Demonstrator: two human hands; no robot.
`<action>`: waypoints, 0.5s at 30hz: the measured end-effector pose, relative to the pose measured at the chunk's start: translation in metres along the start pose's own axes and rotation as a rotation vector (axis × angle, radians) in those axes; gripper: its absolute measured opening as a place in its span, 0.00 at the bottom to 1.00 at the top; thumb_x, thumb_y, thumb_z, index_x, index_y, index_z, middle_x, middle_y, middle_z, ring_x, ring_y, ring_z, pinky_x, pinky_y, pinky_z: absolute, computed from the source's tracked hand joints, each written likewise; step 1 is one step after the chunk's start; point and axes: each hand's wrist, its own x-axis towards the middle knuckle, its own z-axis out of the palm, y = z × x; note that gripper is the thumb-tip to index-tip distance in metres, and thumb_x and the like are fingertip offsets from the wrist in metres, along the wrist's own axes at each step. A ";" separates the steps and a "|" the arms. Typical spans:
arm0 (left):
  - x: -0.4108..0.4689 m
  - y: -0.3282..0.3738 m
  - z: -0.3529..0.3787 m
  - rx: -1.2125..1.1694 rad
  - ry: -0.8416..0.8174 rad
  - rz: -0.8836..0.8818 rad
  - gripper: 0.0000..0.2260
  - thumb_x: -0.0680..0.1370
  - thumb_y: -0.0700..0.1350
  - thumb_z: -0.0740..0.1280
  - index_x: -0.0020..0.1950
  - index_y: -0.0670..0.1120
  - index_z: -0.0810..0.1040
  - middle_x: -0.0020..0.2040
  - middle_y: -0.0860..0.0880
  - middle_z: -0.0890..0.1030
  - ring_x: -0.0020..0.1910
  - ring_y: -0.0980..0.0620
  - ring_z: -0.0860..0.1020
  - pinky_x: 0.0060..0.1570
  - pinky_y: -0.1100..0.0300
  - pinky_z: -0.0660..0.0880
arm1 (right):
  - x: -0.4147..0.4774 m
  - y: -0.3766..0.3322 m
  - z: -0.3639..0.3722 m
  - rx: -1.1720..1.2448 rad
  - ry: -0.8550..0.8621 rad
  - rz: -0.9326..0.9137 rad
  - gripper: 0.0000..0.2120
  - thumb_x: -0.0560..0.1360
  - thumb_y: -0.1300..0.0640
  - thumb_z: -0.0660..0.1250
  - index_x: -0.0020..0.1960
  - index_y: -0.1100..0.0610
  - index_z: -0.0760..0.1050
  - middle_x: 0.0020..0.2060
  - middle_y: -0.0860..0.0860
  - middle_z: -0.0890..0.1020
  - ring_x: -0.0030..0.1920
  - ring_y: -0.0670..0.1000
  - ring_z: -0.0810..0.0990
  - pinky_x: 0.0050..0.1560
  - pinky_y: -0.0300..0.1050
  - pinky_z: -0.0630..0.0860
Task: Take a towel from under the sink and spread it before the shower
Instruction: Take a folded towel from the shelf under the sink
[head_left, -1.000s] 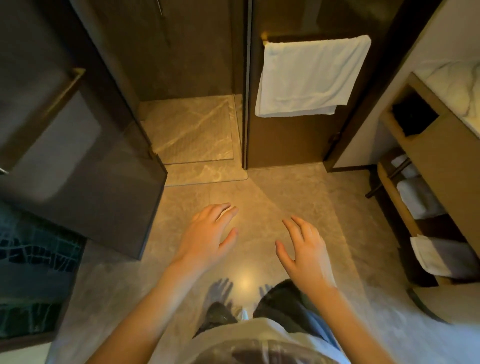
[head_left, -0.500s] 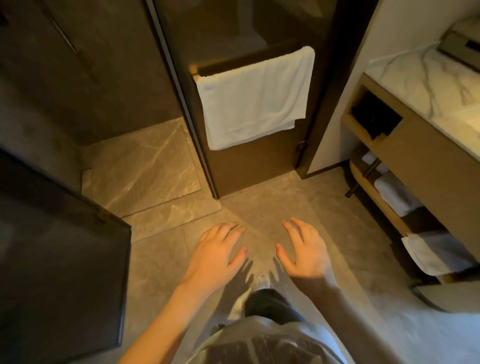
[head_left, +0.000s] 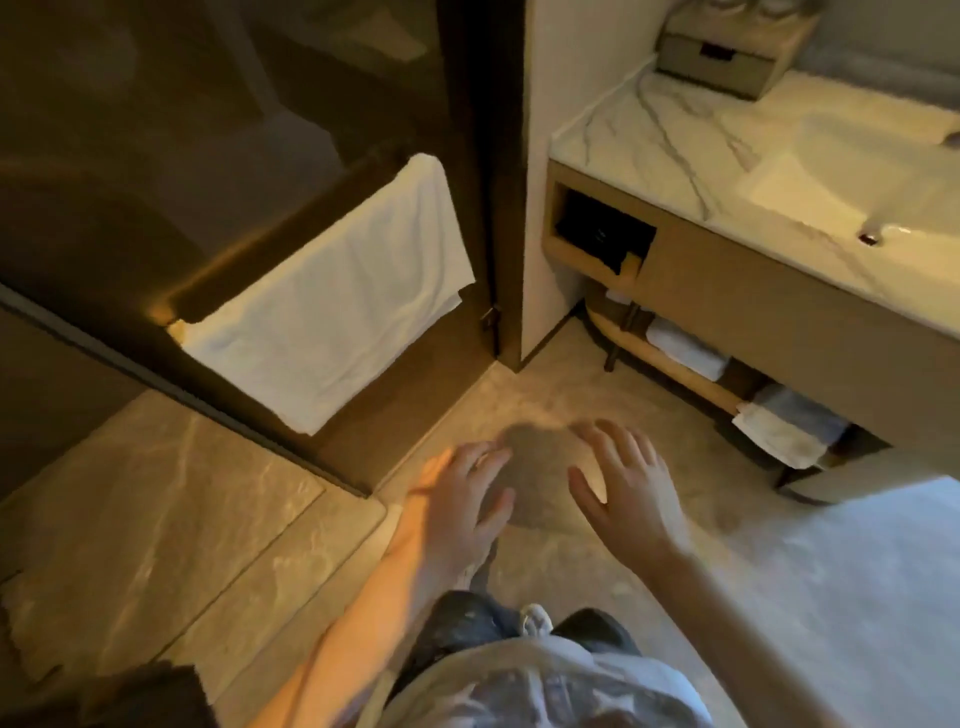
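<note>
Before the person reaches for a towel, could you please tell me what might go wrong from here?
1. The white towel draped on the shower door bar is nearer than the folded white towels on the low shelf under the marble sink counter, so the wrong one might get grabbed.
2. The glossy stone floor could be slippery when stepping in.
3. Both the left hand and right hand are empty; bending low risks bumping the counter edge.
</note>
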 end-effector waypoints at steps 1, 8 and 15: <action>0.016 -0.006 -0.001 0.056 -0.026 0.063 0.18 0.80 0.51 0.62 0.68 0.47 0.75 0.66 0.50 0.76 0.65 0.51 0.72 0.62 0.67 0.63 | 0.001 0.003 0.002 0.001 0.020 0.051 0.25 0.79 0.41 0.56 0.72 0.51 0.68 0.69 0.51 0.72 0.70 0.54 0.67 0.68 0.53 0.68; 0.133 -0.023 -0.020 0.207 -0.256 0.466 0.21 0.79 0.59 0.55 0.72 0.56 0.68 0.70 0.58 0.70 0.70 0.59 0.64 0.63 0.65 0.57 | 0.016 0.010 0.003 0.053 0.246 0.488 0.23 0.77 0.48 0.67 0.69 0.56 0.72 0.65 0.55 0.76 0.65 0.56 0.74 0.62 0.54 0.75; 0.209 0.017 -0.003 0.197 -0.332 0.715 0.21 0.79 0.57 0.56 0.70 0.52 0.72 0.67 0.54 0.75 0.67 0.56 0.70 0.66 0.57 0.68 | 0.002 0.027 -0.009 0.037 0.421 0.755 0.21 0.78 0.48 0.64 0.68 0.57 0.73 0.65 0.55 0.77 0.64 0.56 0.74 0.63 0.55 0.74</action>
